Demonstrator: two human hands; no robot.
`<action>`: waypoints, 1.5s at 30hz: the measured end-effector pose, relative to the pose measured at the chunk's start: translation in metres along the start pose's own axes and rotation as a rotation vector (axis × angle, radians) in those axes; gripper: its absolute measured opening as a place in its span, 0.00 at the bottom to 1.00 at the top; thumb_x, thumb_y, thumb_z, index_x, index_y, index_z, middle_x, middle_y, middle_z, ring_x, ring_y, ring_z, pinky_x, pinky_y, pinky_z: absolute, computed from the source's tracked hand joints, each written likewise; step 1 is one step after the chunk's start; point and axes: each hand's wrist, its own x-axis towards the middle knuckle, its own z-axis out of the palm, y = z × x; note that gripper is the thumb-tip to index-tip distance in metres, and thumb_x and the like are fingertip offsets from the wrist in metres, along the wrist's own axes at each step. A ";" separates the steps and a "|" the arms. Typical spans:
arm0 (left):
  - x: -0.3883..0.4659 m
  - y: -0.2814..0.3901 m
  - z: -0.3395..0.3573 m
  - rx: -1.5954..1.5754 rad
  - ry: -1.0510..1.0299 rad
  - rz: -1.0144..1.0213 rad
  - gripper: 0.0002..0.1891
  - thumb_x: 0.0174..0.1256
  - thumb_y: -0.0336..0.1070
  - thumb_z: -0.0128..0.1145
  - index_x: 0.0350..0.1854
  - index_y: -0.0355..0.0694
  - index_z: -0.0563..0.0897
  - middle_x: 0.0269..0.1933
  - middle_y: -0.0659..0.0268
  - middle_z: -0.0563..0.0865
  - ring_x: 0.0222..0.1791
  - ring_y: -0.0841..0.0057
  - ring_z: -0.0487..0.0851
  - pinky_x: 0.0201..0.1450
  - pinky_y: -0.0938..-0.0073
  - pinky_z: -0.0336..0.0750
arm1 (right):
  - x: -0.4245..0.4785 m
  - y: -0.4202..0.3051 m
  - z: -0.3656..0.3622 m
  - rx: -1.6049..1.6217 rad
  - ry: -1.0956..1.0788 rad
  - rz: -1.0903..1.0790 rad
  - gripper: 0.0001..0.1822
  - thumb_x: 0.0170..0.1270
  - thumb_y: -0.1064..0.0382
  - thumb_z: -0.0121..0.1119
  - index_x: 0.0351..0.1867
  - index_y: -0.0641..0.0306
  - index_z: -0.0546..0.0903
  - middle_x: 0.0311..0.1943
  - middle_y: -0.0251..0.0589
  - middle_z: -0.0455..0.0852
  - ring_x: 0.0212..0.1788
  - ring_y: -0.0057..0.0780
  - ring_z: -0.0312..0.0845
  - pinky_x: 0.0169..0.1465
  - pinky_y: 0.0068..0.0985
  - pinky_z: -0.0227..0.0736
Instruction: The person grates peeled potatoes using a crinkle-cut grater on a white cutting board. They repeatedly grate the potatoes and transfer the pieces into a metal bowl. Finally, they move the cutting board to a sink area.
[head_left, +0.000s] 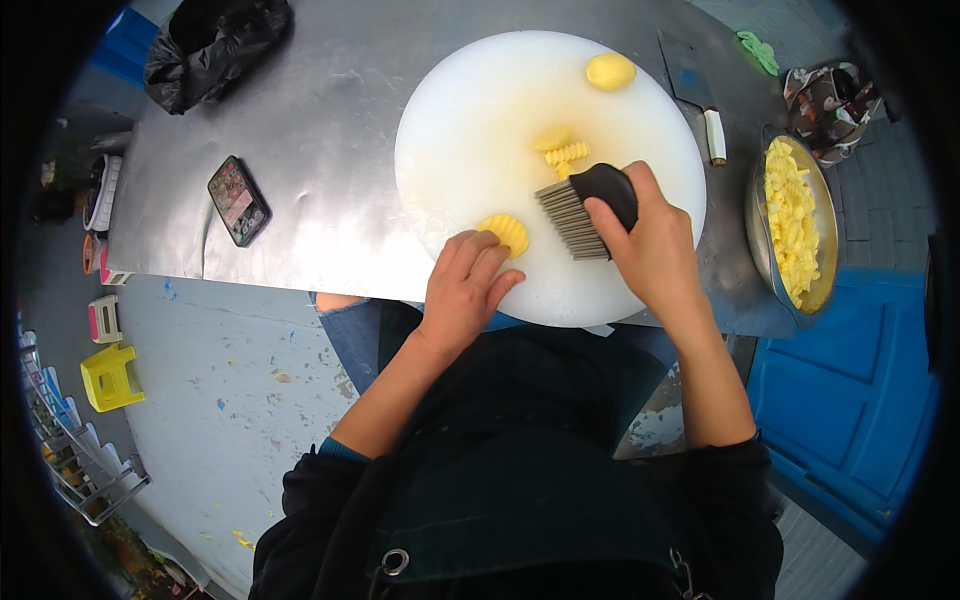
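Observation:
On a round white cutting board (465, 112), my left hand (469, 285) rests its fingers on a peeled potato piece with a ridged cut face (508, 234). A crinkle cutter (576, 221) with a wavy metal blade and black handle is gripped in my right hand (652, 232), to the right of that piece. Just beyond the blade lie ridged potato strips (568, 154) and a potato slice (552, 138), partly overlapping. One whole peeled potato (610, 71) sits near the board's far right edge.
Right of the board, a metal bowl (829, 262) holds many cut potato pieces (791, 225). A cleaver (716, 135) with a white handle lies between them. At left on the metal table (322, 150) are a smartphone (238, 201) and a black plastic bag (214, 56).

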 end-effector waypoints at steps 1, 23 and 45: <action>0.003 -0.002 0.002 -0.008 0.033 -0.012 0.13 0.53 0.28 0.72 0.40 0.37 0.84 0.46 0.61 0.82 0.48 0.59 0.80 0.50 0.63 0.77 | -0.001 -0.004 0.003 -0.016 -0.004 -0.067 0.19 0.66 0.57 0.66 0.49 0.64 0.73 0.27 0.53 0.87 0.29 0.55 0.85 0.32 0.42 0.79; 0.007 -0.012 0.015 -0.073 0.120 -0.044 0.09 0.56 0.27 0.68 0.38 0.40 0.83 0.43 0.62 0.81 0.46 0.61 0.79 0.48 0.66 0.78 | 0.025 -0.021 0.031 -0.101 -0.031 -0.219 0.17 0.64 0.57 0.67 0.44 0.62 0.73 0.21 0.48 0.85 0.24 0.52 0.84 0.26 0.41 0.77; -0.003 -0.011 0.010 -0.076 0.118 -0.103 0.08 0.57 0.25 0.67 0.37 0.38 0.81 0.43 0.61 0.81 0.45 0.60 0.80 0.45 0.65 0.78 | 0.011 -0.042 0.038 -0.090 -0.062 -0.303 0.18 0.60 0.58 0.71 0.43 0.60 0.74 0.18 0.43 0.83 0.21 0.43 0.84 0.24 0.35 0.75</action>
